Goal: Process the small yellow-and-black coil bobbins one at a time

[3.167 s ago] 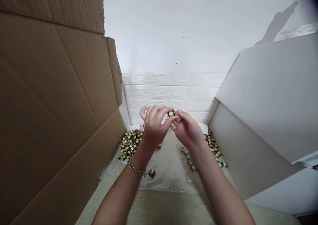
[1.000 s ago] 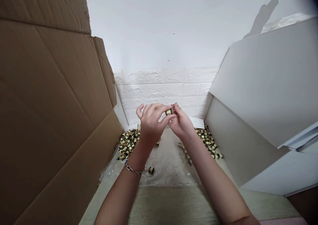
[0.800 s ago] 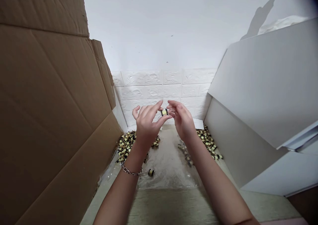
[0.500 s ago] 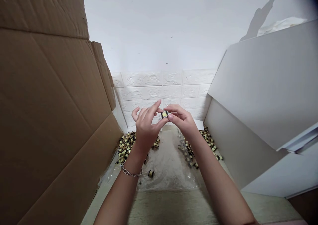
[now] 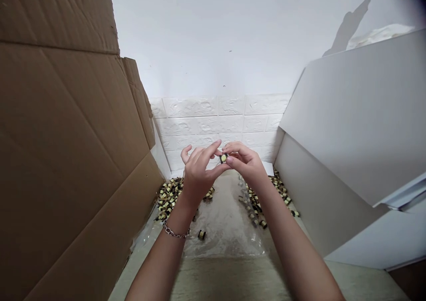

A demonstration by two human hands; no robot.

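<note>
A small yellow and black coil part (image 5: 223,158) with thin pins is held up between both hands, above the plastic sheet. My left hand (image 5: 199,168) has its thumb under the part's left side and its index finger above it; the other fingers are raised. My right hand (image 5: 248,161) pinches the part's right side between thumb and fingertips. A single similar coil part (image 5: 201,234) lies on the clear plastic sheet (image 5: 226,221), below the hands.
Piles of similar parts lie at the left (image 5: 168,199) and right (image 5: 281,188), partly behind my forearms. A cardboard panel (image 5: 73,128) stands on the left, white panels (image 5: 353,110) on the right. Behind is a white brick-pattern wall (image 5: 199,106).
The held part has turned a little and sits slightly lower and to the right in view. Both hands have shifted slightly with it and keep their hold.
</note>
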